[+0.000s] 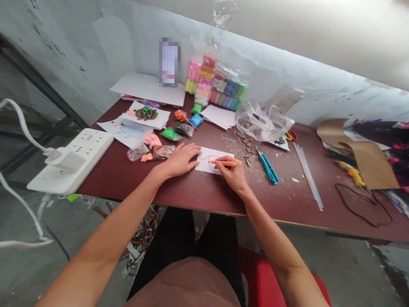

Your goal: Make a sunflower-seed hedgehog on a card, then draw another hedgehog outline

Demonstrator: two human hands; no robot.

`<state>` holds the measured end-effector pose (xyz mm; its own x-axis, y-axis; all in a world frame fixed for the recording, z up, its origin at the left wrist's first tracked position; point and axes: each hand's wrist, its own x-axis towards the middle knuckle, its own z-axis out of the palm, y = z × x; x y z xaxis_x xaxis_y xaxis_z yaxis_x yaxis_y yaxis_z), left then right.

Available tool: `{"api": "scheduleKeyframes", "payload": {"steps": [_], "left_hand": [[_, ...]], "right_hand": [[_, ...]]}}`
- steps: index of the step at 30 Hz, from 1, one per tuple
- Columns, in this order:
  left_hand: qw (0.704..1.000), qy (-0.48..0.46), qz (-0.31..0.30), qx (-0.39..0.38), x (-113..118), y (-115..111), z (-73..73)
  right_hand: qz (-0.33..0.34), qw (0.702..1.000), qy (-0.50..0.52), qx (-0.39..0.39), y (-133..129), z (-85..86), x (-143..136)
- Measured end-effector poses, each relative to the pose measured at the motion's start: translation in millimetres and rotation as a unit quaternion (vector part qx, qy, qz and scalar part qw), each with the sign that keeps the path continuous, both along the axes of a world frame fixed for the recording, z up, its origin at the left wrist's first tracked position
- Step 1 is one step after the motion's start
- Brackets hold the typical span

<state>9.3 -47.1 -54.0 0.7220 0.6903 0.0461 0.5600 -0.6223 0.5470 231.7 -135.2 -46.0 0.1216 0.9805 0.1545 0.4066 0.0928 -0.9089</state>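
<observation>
A small white paper (207, 166) lies near the table's front edge with a thin orange curved line on it. My right hand (232, 174) is closed around an orange pen (226, 163), its tip at the drawn line. At the paper's left edge, my left hand (181, 160) lies flat with its fingers spread, fingertips touching the sheet. Just beyond that hand are a brown clay packet (163, 152) and lumps of pink clay (152, 140). Right of the paper, striped seeds (247, 145) are scattered beside a teal box cutter (268, 167).
A white power strip (86, 147) sits at the left. Bagged coloured clay (220, 87) and a plastic bag (263, 123) stand behind. Glue sticks (308, 177), a yellow glue gun (351, 172) and its black cable lie right. The brown table (204, 194) has a front edge.
</observation>
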Motion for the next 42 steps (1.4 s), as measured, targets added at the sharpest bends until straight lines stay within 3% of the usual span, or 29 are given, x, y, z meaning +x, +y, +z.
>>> {"api": "scheduleKeyframes", "payload": {"steps": [21, 35, 42], "left_hand": [[1.0, 0.002, -0.001, -0.002, -1, 1, -1.5], [1.0, 0.018, 0.0, -0.01, 0, -1, 4.6], [1.0, 0.018, 0.003, -0.007, 0, -2, 4.0]], "right_hand": [[-0.039, 0.997, 0.029, -0.052, -20, 17.3, 15], [-0.116, 0.992, 0.01, -0.045, -17, 17.2, 39], [-0.124, 0.991, 0.008, -0.043, -15, 17.0, 42]]}}
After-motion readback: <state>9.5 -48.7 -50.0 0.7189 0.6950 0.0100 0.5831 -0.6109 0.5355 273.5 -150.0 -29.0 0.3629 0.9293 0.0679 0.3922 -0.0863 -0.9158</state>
